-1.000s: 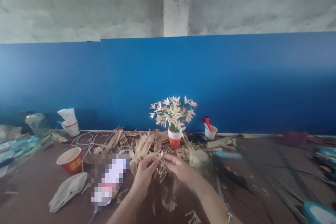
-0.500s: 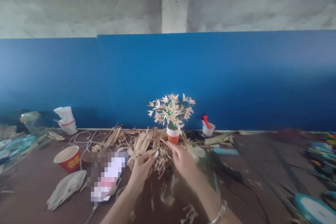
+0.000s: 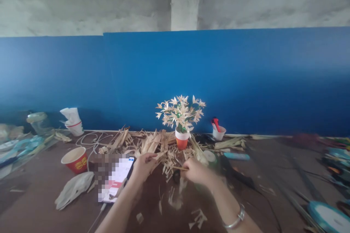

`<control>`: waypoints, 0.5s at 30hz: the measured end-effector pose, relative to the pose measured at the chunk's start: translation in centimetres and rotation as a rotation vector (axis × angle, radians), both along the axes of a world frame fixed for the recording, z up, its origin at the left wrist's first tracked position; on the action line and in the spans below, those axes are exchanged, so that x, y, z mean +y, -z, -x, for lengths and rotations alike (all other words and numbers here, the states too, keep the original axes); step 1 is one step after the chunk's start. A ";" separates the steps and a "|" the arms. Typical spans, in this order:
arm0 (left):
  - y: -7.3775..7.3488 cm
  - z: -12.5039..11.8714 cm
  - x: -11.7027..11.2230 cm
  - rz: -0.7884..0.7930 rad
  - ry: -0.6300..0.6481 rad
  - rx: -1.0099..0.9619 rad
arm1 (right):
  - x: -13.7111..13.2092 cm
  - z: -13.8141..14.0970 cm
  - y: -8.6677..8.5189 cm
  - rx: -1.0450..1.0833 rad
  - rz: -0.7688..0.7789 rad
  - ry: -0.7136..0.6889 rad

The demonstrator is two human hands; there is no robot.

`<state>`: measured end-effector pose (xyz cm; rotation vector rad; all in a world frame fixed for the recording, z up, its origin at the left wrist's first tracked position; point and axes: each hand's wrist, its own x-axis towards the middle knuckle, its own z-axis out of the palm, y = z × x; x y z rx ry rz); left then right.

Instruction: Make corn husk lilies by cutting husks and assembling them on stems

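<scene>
My left hand (image 3: 143, 168) is at the near edge of a heap of dry husk strips (image 3: 153, 143), its fingers closed on a pale husk piece that is mostly hidden. My right hand (image 3: 196, 171) grips a thin wooden stick (image 3: 177, 168), whose light-brown end points left, low over the loose shreds. Behind the hands, a small red-and-white paper cup (image 3: 182, 142) stands upright, holding a bunch of cream husk flowers (image 3: 180, 112) with green stems. A silver bangle (image 3: 237, 219) circles my right wrist.
To the left lie a phone (image 3: 119, 178) on a cable, a red paper cup (image 3: 75, 161) and a crumpled pale bag (image 3: 74, 188). At right are a white cup with a red-handled tool (image 3: 218, 133), a dark corded tool (image 3: 240, 178) and a blue-rimmed spool (image 3: 329, 216).
My right hand has drawn back toward me, and the stick has swung lower, away from the flower cup. My left hand has moved slightly left and up onto the husks; its small white piece no longer shows.
</scene>
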<state>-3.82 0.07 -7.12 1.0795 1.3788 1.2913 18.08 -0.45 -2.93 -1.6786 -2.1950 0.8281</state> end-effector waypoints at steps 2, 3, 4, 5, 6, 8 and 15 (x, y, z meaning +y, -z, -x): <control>0.0 0.5 0.3 0.007 -0.004 0.108 | 0.0 -0.4 0.0 -0.057 0.021 0.015; 0.0 0.7 0.3 0.001 0.019 0.175 | 0.0 -0.5 0.0 -0.084 0.022 0.029; 0.0 0.8 0.4 -0.008 0.032 0.217 | 0.0 -0.5 0.0 -0.109 0.012 0.047; 0.0 0.9 0.4 -0.019 0.041 0.255 | 0.1 -0.5 0.0 -0.130 -0.007 0.069; 0.0 0.9 0.5 -0.031 0.043 0.291 | 0.2 -0.4 -0.1 -0.145 -0.034 0.092; 0.0 0.9 0.5 -0.048 0.036 0.364 | 0.5 -0.3 -0.2 -0.164 -0.086 0.126; 0.5 -1.1 -0.6 -0.193 0.169 0.833 | 0.6 0.0 0.0 -0.226 -0.149 0.152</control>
